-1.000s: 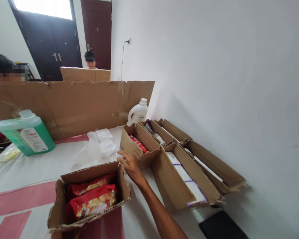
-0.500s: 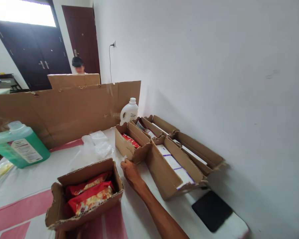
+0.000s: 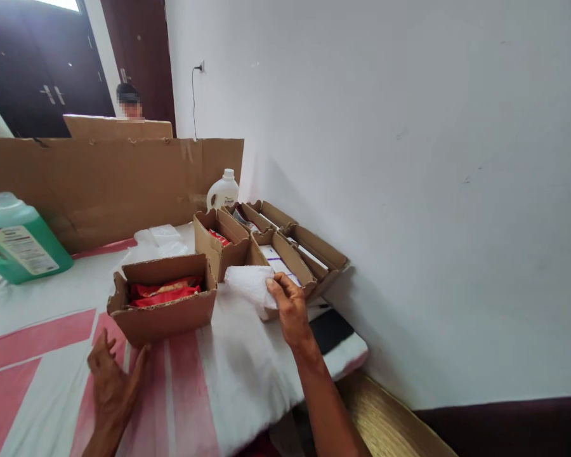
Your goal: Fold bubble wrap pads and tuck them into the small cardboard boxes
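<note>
My right hand (image 3: 290, 304) pinches the edge of a thin, whitish plastic bag (image 3: 250, 285) between thumb and fingers, holding it in front of the cardboard boxes. My left hand (image 3: 114, 377) is empty, its fingers apart, just below the near corner of an open cardboard box (image 3: 171, 320). Inside that box lie red snack packets (image 3: 166, 295), partly hidden by its front wall. Behind the bag, another cardboard box (image 3: 259, 254) holds white packs with purple lines (image 3: 278, 263). A smaller box (image 3: 223, 251) beside it contains a red packet (image 3: 219, 237).
More cardboard boxes (image 3: 321, 251) line the wall. A white jug (image 3: 224, 192) stands behind them. At left are a green liquid bottle (image 3: 28, 247) and a crumpled clear plastic bag (image 3: 162, 240). A black flat object (image 3: 332, 330) lies near the table edge. A cardboard partition (image 3: 124, 190) crosses the back; a person (image 3: 129, 98) sits beyond.
My right hand has moved from beside the small box toward me and now holds up the plastic bag. My left hand has come into view. The camera view has shifted.
</note>
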Motion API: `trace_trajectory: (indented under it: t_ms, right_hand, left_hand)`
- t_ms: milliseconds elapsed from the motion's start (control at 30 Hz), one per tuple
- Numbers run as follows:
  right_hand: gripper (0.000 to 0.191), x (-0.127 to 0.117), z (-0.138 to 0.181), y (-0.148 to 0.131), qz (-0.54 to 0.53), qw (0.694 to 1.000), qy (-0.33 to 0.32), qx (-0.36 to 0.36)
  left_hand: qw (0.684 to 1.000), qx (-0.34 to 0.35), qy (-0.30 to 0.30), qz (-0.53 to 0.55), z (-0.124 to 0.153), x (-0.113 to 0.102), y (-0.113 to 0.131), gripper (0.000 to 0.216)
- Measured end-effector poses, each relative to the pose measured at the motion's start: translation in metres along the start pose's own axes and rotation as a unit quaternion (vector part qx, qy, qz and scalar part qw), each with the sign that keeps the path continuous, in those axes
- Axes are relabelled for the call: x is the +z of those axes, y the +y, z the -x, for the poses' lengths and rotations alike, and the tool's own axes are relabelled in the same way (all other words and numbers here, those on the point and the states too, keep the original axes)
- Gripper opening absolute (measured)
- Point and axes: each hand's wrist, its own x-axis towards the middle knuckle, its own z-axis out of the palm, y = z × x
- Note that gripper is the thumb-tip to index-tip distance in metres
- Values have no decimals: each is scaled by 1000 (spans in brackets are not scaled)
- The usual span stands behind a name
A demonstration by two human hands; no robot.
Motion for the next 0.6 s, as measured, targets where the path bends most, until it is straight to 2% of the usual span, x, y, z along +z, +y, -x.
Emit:
trace_trajectory:
  t_ms: [67, 133, 233, 300, 367, 433, 500, 600]
  right_hand:
    - [31, -4, 14, -12, -52, 998, -32, 10]
    - [35, 0, 29, -22, -85, 993, -79, 26]
    - [41, 20, 52, -31, -119, 979, -152, 68]
    - [43, 35, 67, -32, -122, 968, -198, 92]
    - [44, 47, 78, -33, -122, 958, -234, 111]
    - [45, 54, 85, -32, -135, 950, -252, 123]
    - [45, 58, 87, -30, -152, 946, -256, 131]
    - [44, 63, 88, -26, -155, 947, -256, 120]
  left_hand:
    - [997, 76, 26, -13, 16, -17, 26, 102]
    - [989, 147, 31, 5, 32, -30, 59, 92]
    - [975, 220, -17, 39, 48, -38, 103, 89]
    - [968, 237, -63, 60, 51, -37, 117, 77]
    - [966, 219, -105, 89, 50, -37, 119, 47]
    - [969, 164, -140, 117, 48, -40, 113, 21]
    - [974, 94, -163, 130, 46, -46, 105, 19]
    - [968, 4, -195, 157, 47, -54, 99, 27]
